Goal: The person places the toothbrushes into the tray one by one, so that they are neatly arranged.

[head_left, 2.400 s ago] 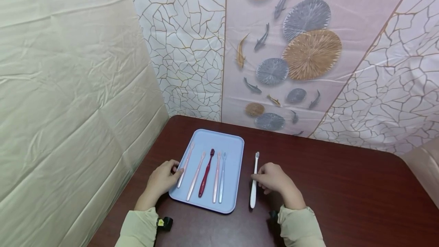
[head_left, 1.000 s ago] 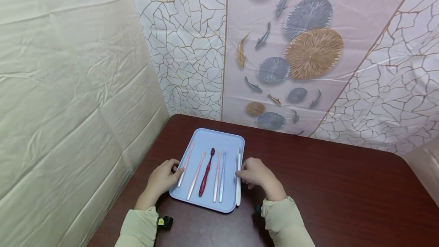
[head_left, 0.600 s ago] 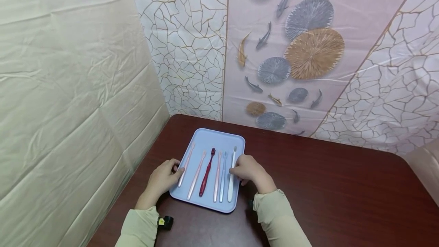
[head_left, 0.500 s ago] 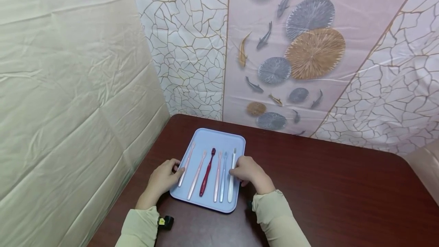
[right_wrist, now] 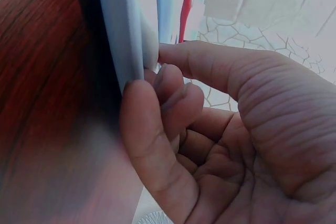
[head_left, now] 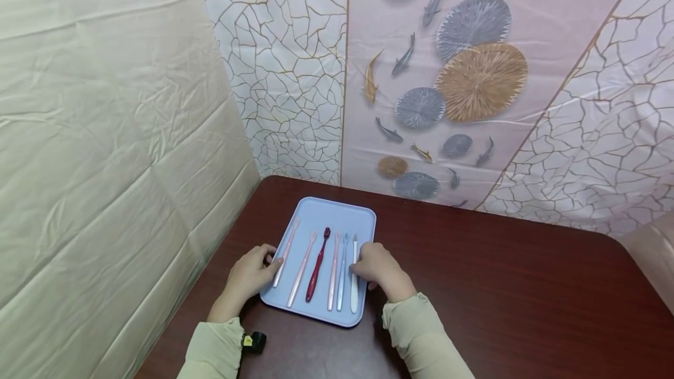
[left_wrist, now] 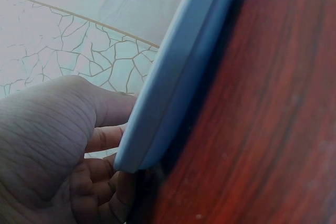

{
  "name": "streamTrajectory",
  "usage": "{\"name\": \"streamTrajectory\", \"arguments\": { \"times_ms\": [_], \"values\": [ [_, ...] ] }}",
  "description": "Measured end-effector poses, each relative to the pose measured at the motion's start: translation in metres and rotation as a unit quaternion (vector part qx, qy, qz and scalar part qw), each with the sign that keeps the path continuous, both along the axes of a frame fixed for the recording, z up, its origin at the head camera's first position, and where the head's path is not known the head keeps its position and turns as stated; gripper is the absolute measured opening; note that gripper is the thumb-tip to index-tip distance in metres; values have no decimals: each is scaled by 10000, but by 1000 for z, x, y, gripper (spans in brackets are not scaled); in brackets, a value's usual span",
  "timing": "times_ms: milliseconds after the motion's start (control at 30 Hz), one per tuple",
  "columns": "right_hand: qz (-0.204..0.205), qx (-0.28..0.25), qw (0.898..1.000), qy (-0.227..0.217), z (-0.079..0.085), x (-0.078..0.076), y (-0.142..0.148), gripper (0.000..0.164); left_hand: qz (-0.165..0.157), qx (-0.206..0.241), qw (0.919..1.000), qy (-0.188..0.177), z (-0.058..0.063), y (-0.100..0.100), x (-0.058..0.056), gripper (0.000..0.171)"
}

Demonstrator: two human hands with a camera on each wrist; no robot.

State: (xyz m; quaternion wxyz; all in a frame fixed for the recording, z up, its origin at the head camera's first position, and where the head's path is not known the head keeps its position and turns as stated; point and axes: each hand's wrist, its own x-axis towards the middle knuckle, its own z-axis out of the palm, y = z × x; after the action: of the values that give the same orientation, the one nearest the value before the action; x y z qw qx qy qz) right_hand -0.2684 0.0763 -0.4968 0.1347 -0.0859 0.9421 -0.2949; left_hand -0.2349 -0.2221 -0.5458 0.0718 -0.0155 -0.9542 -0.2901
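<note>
A light blue tray (head_left: 337, 209) lies on the table with several toothbrushes side by side in it. My left hand (head_left: 250, 274) grips its left rim; the left wrist view shows the thumb on one side of the tray's edge and curled fingers on the other. At the tray's right side, my right hand (head_left: 380, 265) pinches a white toothbrush (head_left: 354, 300), bristle end pointing away from me. In the right wrist view, thumb and fingers meet at the white toothbrush (right_wrist: 150, 24) just inside the rim, one fingertip touching the rim's outer side.
Left of the white toothbrush lie a light blue toothbrush (head_left: 341, 279), a red toothbrush (head_left: 319, 265) and several pink ones. The dark red-brown table (head_left: 500, 291) extends to the right. A pale curtain (head_left: 131, 133) hangs at the left, a patterned cloth (head_left: 295, 75) behind.
My right hand has carried the white toothbrush leftward from above the table onto the tray, then slightly further left and toward me. The left hand has stayed on the tray's rim.
</note>
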Motion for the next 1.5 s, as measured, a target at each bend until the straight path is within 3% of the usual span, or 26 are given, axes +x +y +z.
{"name": "streamTrajectory", "arguments": {
  "times_ms": [333,567,733,967,1233,1367,1500],
  "values": [
    [-69,59,9998,202,5,6,6,27,-20,-8,10000,50,1,2,1,31],
    [16,-57,9978,658,13,14,26,39,-33,-12,10000,71,-1,1,2,31],
    [-25,-185,9961,866,15,15,46,33,-16,-1,10000,81,0,1,3,30],
    [-117,12,9895,1438,12,20,73,22,1,0,10000,61,0,1,4,29],
    [-149,-44,9846,1743,8,29,101,16,-36,-1,10000,57,1,1,5,29],
    [-82,31,9757,2191,7,31,114,18,-11,76,9999,103,2,1,6,30],
    [22,45,9726,2324,5,36,126,28,-4,167,9998,132,2,2,6,30]
  ]
}}
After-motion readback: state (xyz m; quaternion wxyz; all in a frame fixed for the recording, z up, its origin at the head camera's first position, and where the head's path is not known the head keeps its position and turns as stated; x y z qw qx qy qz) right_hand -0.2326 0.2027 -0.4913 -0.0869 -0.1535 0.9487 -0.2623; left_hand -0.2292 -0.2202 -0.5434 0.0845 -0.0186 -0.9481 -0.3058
